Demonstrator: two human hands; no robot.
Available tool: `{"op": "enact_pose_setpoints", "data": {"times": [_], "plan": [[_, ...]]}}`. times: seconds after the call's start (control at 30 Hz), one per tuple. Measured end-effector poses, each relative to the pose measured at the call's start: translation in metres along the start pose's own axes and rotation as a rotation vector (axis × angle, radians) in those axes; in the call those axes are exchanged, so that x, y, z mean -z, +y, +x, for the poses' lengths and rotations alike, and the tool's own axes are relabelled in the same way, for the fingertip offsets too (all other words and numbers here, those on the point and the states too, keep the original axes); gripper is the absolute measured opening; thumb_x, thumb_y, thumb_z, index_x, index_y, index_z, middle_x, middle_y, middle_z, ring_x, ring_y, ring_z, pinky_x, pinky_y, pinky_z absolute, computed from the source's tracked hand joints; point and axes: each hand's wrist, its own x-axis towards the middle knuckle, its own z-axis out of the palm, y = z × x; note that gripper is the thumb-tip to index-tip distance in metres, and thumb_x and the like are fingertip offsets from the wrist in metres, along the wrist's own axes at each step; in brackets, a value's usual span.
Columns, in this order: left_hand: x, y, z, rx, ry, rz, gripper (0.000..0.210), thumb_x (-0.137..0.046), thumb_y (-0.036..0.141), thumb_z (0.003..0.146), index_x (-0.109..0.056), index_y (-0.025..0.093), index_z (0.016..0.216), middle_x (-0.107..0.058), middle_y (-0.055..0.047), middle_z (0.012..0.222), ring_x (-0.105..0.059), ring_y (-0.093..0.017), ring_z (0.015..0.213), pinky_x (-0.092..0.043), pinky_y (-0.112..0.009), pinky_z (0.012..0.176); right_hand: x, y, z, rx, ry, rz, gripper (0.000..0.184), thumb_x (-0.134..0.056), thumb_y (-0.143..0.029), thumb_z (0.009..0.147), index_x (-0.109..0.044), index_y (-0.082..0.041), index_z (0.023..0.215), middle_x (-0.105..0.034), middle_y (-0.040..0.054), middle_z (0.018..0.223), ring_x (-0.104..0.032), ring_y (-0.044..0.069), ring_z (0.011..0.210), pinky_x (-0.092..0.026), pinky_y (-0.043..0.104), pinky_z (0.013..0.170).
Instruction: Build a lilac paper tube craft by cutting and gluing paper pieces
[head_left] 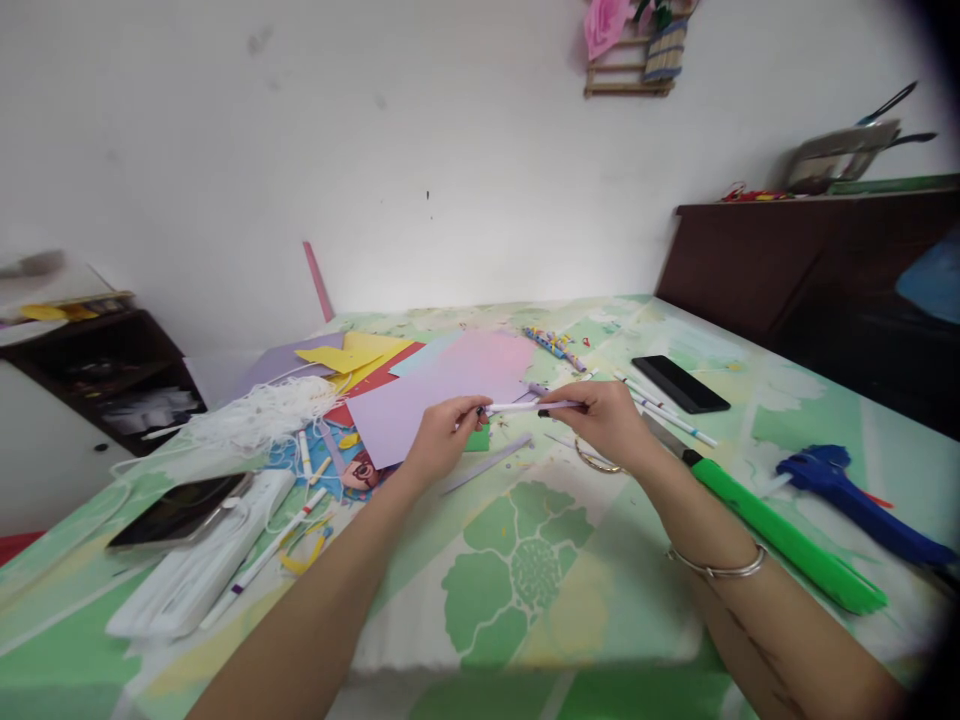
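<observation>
Stretched level between both hands, above the middle of the table, is a slim white and lilac strip [514,407]. It looks like paper, but I cannot tell whether it is flat or rolled. My left hand [444,436] pinches its left end, and my right hand [600,418] pinches the other end between thumb and fingers. Just below them, a loose lilac paper strip [487,466] lies on the tablecloth. A large lilac sheet [397,415] is spread behind my left hand. Under my right wrist is a gold-coloured ring [595,458].
A green-handled cutter knife [784,530], a blue glue gun [862,505] and a black phone [679,384] lie right. Left are tangled white cord [259,415], a white power strip [202,555], another phone [180,510] and yellow scissors [306,548]. Markers [675,412] lie behind my right hand.
</observation>
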Motion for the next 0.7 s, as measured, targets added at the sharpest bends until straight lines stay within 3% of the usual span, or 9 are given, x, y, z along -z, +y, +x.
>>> {"op": "enact_pose_setpoints", "data": {"times": [0.17,0.33,0.47,0.57,0.7], "plan": [[-0.002,0.002,-0.002,-0.176,-0.143,0.118,0.030,-0.037,0.013,0.085,-0.063,0.013,0.100,-0.064,-0.004,0.076,-0.058,-0.012,0.070,-0.045,-0.024,0.069,0.007,0.004,0.001,-0.115,-0.125,0.115,0.020,-0.070,-0.025,0.069,-0.074,-0.021,0.088,-0.071,0.0018,0.069,-0.061,0.015,0.062,-0.044,0.026,0.060],[-0.003,0.005,-0.005,-0.292,-0.255,0.133,0.035,-0.032,0.005,0.082,-0.062,0.014,0.098,-0.062,-0.005,0.080,-0.057,-0.012,0.071,-0.044,-0.024,0.071,0.009,0.007,0.003,-0.135,-0.155,0.280,0.018,-0.068,-0.029,0.069,-0.074,-0.019,0.083,-0.072,0.0048,0.075,-0.062,0.016,0.068,-0.045,0.027,0.062],[-0.002,0.011,-0.006,-0.289,-0.288,0.058,0.034,-0.030,0.005,0.084,-0.062,0.015,0.094,-0.063,-0.005,0.084,-0.057,-0.011,0.073,-0.045,-0.025,0.072,0.009,0.010,0.004,-0.174,-0.195,0.319,0.017,-0.066,-0.030,0.070,-0.071,-0.015,0.073,-0.060,0.0002,0.057,-0.047,0.009,0.051,-0.034,0.023,0.049],[0.000,0.015,-0.006,-0.278,-0.287,-0.033,0.033,-0.030,0.008,0.087,-0.061,0.015,0.093,-0.063,-0.006,0.084,-0.056,-0.011,0.072,-0.045,-0.025,0.071,0.007,0.014,0.004,-0.307,-0.239,0.366,0.020,-0.065,-0.033,0.069,-0.066,-0.013,0.068,-0.045,-0.0050,0.047,-0.032,0.005,0.044,-0.023,0.022,0.043],[0.002,0.016,-0.006,-0.268,-0.249,-0.148,0.032,-0.031,0.007,0.086,-0.061,0.014,0.093,-0.062,-0.006,0.086,-0.057,-0.011,0.073,-0.045,-0.025,0.071,0.001,0.018,0.003,-0.483,-0.359,0.483,0.018,-0.066,-0.031,0.067,-0.062,-0.013,0.066,-0.043,-0.0048,0.049,-0.031,0.005,0.042,-0.021,0.021,0.041]]}}
